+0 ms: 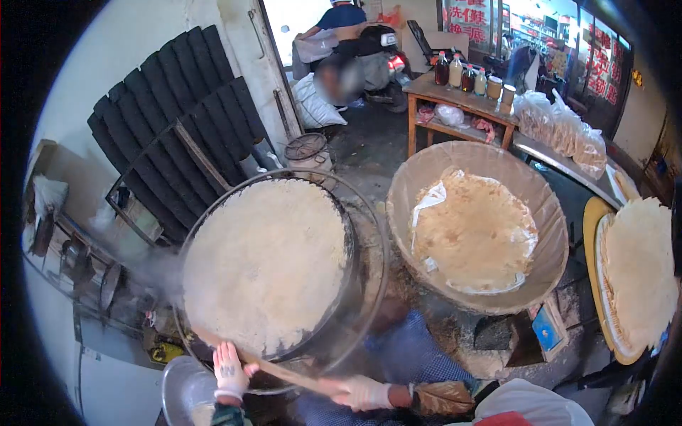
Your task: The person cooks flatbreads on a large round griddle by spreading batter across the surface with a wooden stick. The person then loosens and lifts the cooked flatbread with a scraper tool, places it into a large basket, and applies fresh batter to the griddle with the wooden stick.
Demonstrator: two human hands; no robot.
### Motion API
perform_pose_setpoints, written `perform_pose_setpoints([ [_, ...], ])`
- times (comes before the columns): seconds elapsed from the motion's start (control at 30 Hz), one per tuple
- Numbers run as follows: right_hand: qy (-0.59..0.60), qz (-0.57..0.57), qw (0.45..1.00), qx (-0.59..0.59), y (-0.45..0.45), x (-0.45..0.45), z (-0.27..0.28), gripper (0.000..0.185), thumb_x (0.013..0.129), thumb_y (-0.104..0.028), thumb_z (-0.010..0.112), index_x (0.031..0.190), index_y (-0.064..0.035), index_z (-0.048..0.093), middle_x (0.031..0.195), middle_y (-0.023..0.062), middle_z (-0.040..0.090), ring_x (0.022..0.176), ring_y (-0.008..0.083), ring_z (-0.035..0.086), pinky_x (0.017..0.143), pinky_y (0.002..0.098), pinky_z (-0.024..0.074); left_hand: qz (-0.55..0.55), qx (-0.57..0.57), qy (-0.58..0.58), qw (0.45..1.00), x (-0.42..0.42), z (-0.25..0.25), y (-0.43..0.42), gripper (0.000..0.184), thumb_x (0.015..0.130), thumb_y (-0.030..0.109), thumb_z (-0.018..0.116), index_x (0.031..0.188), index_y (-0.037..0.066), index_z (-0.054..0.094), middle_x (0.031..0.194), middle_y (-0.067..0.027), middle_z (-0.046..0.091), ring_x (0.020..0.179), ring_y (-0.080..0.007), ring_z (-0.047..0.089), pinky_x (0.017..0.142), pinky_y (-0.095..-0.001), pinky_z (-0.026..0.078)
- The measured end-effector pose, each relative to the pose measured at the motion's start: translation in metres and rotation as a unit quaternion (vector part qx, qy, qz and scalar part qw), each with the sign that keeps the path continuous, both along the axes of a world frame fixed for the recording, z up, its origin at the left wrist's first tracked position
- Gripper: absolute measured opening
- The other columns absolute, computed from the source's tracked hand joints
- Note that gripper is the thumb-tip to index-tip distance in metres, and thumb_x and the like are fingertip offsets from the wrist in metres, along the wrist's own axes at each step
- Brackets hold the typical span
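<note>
My right hand, in a pale glove, is wrapped round the near end of a long flat wooden stick. My left hand, gloved too, lies on the stick further along, fingers stretched out and thumb apart. The stick slants across the near edge of a large round pan. A pale, crumbly-edged layer of batter or dough covers most of that pan, with dark metal showing at the rim. Steam blurs its left side. A metal bowl stands beside my left hand, partly hidden by it.
To the right stands a big lined basket holding a browned flat layer on white cloth. Further right, pale flat sheets are stacked on a yellow board. Bottles line a wooden table behind. Another person is near the doorway.
</note>
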State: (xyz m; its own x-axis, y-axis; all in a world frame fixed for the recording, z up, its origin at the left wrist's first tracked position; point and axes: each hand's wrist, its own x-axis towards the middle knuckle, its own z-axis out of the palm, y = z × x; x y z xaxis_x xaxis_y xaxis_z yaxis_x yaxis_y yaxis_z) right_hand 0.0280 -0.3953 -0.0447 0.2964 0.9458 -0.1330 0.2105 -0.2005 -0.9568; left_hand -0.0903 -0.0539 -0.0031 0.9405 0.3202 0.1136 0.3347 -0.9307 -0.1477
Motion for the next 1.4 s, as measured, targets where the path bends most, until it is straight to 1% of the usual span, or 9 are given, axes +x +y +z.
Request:
perform_pose_setpoints([
  [0.2, -0.004, 0.013, 0.988, -0.154, -0.105, -0.002, 0.054, 0.059, 0.092, -0.035, 0.053, 0.146, -0.0264, 0.030, 0.087, 0.0174, 0.067, 0.068, 0.0323, 0.065, 0.066, 0.0409, 0.0520, -0.050, -0.075, -0.047, 0.995, 0.052, 0.054, -0.104, 0.106, 0.073, 0.074, 0.048, 0.137, -0.009, 0.031, 0.139, -0.0298, 0.034, 0.133, -0.0432, 0.029, 0.111, -0.0535, 0.017],
  [0.37, 0.172, -0.302, 0.932, -0.108, -0.156, -0.007, 0.054, 0.064, 0.092, -0.035, 0.056, 0.148, -0.0222, 0.028, 0.072, 0.0026, 0.063, 0.056, 0.0106, 0.059, 0.050, 0.0265, 0.0502, -0.274, -0.085, -0.098, 0.953, 0.210, 0.067, -0.156, 0.101, 0.073, 0.070, 0.052, 0.136, -0.008, 0.034, 0.139, -0.0272, 0.036, 0.134, -0.0423, 0.029, 0.112, -0.0497, 0.019],
  [0.47, 0.350, -0.343, 0.871, -0.020, -0.139, -0.011, 0.047, 0.062, 0.094, -0.031, 0.054, 0.148, -0.0188, 0.027, 0.065, 0.0002, 0.056, 0.048, 0.0076, 0.051, 0.042, 0.0220, 0.0426, -0.337, -0.069, 0.000, 0.939, 0.264, 0.005, -0.155, 0.105, 0.068, 0.073, 0.050, 0.133, -0.008, 0.037, 0.136, -0.0260, 0.042, 0.131, -0.0413, 0.034, 0.111, -0.0466, 0.024],
  [0.67, 0.528, -0.189, 0.828, 0.003, -0.103, 0.027, 0.049, 0.061, 0.095, -0.026, 0.053, 0.149, -0.0172, 0.026, 0.061, 0.0018, 0.051, 0.042, 0.0070, 0.043, 0.038, 0.0214, 0.0344, -0.232, -0.079, -0.036, 0.969, 0.221, 0.007, -0.083, 0.105, 0.060, 0.075, 0.053, 0.126, -0.006, 0.045, 0.131, -0.0267, 0.046, 0.126, -0.0427, 0.039, 0.107, -0.0476, 0.030],
  [0.93, 0.301, -0.022, 0.944, -0.134, -0.044, 0.024, 0.076, 0.058, 0.092, -0.025, 0.057, 0.145, -0.0200, 0.035, 0.087, 0.0061, 0.064, 0.059, 0.0075, 0.052, 0.053, 0.0248, 0.0475, -0.010, 0.004, -0.003, 1.000, 0.033, 0.004, -0.020, 0.099, 0.059, 0.061, 0.071, 0.127, -0.005, 0.044, 0.128, -0.0236, 0.048, 0.123, -0.0401, 0.042, 0.107, -0.0488, 0.029],
  [1.0, 0.100, -0.039, 0.994, 0.030, -0.051, 0.011, 0.033, 0.053, 0.089, -0.026, 0.059, 0.140, -0.0181, 0.044, 0.100, 0.0123, 0.068, 0.063, 0.0102, 0.062, 0.064, 0.0291, 0.0530, 0.013, -0.004, -0.111, 0.994, -0.015, 0.004, -0.044, 0.076, 0.076, 0.045, 0.067, 0.130, -0.002, 0.043, 0.130, -0.0233, 0.045, 0.125, -0.0388, 0.040, 0.109, -0.0500, 0.026],
  [1.07, 0.075, -0.062, 0.995, -0.024, -0.062, 0.019, 0.044, 0.051, 0.091, -0.017, 0.058, 0.139, -0.0119, 0.044, 0.105, 0.0092, 0.068, 0.073, 0.0115, 0.064, 0.070, 0.0283, 0.0535, 0.056, -0.050, -0.182, 0.980, -0.045, 0.003, -0.058, 0.067, 0.082, 0.040, 0.063, 0.130, -0.002, 0.043, 0.129, -0.0216, 0.046, 0.126, -0.0384, 0.039, 0.109, -0.0517, 0.024],
  [1.13, 0.193, -0.113, 0.963, -0.149, -0.063, 0.024, 0.065, 0.052, 0.091, -0.020, 0.058, 0.141, -0.0243, 0.042, 0.081, 0.0056, 0.065, 0.057, 0.0103, 0.058, 0.056, 0.0266, 0.0515, 0.019, -0.009, -0.098, 0.995, -0.061, -0.009, -0.061, 0.061, 0.084, 0.038, 0.060, 0.128, 0.000, 0.045, 0.128, -0.0199, 0.047, 0.125, -0.0396, 0.039, 0.109, -0.0536, 0.024],
  [1.4, 0.158, -0.075, 0.977, -0.125, -0.059, 0.007, 0.082, 0.051, 0.091, -0.024, 0.058, 0.139, -0.0291, 0.044, 0.067, 0.0037, 0.063, 0.050, 0.0112, 0.057, 0.049, 0.0282, 0.0484, -0.020, 0.007, -0.047, 0.999, -0.044, -0.046, -0.091, 0.020, 0.080, 0.027, 0.058, 0.081, 0.007, 0.054, 0.083, -0.0125, 0.056, 0.091, -0.0319, 0.054, 0.104, -0.0518, 0.030],
])
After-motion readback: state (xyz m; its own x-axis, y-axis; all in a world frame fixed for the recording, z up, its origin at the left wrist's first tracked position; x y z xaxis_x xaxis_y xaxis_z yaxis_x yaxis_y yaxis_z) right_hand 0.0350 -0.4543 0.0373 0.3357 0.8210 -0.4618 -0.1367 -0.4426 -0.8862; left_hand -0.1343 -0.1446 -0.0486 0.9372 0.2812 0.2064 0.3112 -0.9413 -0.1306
